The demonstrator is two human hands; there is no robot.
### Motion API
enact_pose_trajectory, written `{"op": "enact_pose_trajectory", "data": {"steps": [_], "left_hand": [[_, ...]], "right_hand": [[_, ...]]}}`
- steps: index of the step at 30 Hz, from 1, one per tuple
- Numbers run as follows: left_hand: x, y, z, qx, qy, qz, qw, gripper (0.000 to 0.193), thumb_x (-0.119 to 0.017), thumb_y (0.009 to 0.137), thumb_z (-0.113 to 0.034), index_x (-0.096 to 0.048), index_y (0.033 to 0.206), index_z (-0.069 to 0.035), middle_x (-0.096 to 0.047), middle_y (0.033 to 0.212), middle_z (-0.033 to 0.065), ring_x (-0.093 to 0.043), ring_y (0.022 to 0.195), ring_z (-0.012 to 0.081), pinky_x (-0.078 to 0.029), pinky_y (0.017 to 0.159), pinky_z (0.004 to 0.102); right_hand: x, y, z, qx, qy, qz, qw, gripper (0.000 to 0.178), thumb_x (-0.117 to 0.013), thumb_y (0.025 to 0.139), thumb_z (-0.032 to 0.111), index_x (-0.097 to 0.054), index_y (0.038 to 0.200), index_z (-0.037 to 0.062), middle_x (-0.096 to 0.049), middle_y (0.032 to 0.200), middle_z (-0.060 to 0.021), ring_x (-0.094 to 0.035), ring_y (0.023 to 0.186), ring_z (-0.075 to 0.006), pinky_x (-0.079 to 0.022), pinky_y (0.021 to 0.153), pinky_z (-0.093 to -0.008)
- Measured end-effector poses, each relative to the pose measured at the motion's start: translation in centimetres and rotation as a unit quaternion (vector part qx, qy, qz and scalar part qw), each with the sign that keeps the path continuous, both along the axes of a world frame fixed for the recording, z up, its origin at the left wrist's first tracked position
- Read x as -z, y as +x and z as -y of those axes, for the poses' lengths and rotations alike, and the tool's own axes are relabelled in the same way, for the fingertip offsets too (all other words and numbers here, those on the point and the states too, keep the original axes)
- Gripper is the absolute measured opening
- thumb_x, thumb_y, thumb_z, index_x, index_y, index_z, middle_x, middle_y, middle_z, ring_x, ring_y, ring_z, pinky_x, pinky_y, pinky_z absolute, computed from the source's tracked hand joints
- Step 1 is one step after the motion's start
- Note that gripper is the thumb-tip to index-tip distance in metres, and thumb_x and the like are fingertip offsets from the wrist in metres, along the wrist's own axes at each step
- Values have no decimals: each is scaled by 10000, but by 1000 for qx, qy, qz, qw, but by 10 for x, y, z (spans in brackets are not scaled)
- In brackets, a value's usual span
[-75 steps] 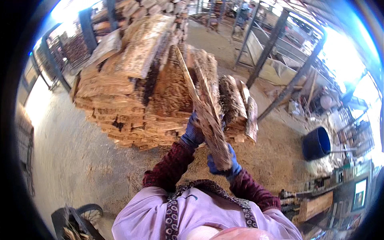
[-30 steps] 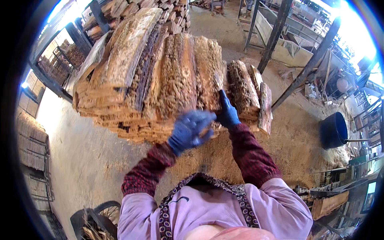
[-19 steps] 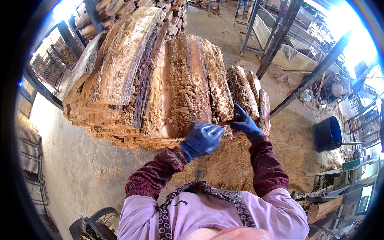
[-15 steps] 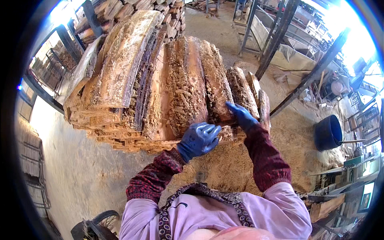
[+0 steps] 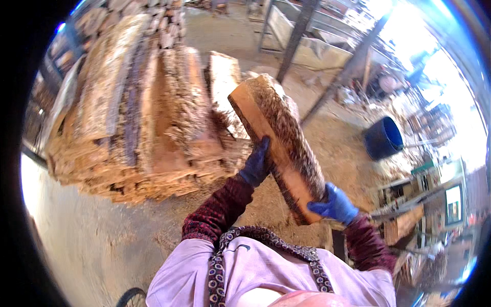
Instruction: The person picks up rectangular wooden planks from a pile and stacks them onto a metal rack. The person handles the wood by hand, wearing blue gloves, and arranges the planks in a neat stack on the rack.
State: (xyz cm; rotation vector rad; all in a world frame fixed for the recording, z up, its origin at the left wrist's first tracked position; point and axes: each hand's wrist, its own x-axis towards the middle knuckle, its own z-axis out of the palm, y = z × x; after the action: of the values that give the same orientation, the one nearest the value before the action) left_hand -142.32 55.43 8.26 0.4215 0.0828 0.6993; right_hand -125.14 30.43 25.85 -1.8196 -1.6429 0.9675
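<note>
Bark-backed timber slab (image 5: 284,148) was held up, right of the slab stack (image 5: 128,181).
Fingers were part-curled around it: left hand (image 5: 255,163) on left edge, right hand (image 5: 336,205) at near end; likely heavy, stiff, best gripped wide.

Is a thick wooden slab (image 5: 286,156) with rough brown bark and an orange cut face; slants up leftward, held between left hand (image 5: 256,163) and right hand (image 5: 337,205).
</note>
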Motion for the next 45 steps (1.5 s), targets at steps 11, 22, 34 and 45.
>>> {"op": "enact_pose_trajectory", "data": {"steps": [11,22,34,45], "left_hand": [[-174,217,356,49,554,75,828,816,-771,923,-120,-321,1596,-18,-479,1551,158,-514,1376,268,-359,1201,409],[-104,157,217,-119,822,-325,453,675,-749,798,-465,-620,1316,-52,-653,1156,211,-658,1043,395,-541,882,491],[48,-110,-22,-351,318,-621,625,789,-846,863,-384,-490,1474,-34,-587,1392,187,-566,1282,297,-464,1078,419],[-7,-125,-53,-91,-28,-408,908,661,-617,990,-578,-515,1479,-145,-656,1281,81,-661,1114,232,-546,953,392]], "right_hand": [[111,68,320,604,407,-22,685,595,-608,992,23,-404,1551,36,-592,1391,-108,-547,1206,-191,-475,1050,-355],[110,361,435,595,-72,418,683,605,-591,1010,379,-500,1432,-44,-470,1551,-218,-433,1435,-370,-394,1164,-499],[187,41,-129,99,35,-365,925,742,-753,973,295,-380,1580,85,-655,1324,-133,-631,1120,-210,-511,963,-343],[74,16,-202,146,-65,-383,910,271,-709,1004,313,-710,1078,52,-665,845,12,-590,628,-91,-513,538,-273]]}}
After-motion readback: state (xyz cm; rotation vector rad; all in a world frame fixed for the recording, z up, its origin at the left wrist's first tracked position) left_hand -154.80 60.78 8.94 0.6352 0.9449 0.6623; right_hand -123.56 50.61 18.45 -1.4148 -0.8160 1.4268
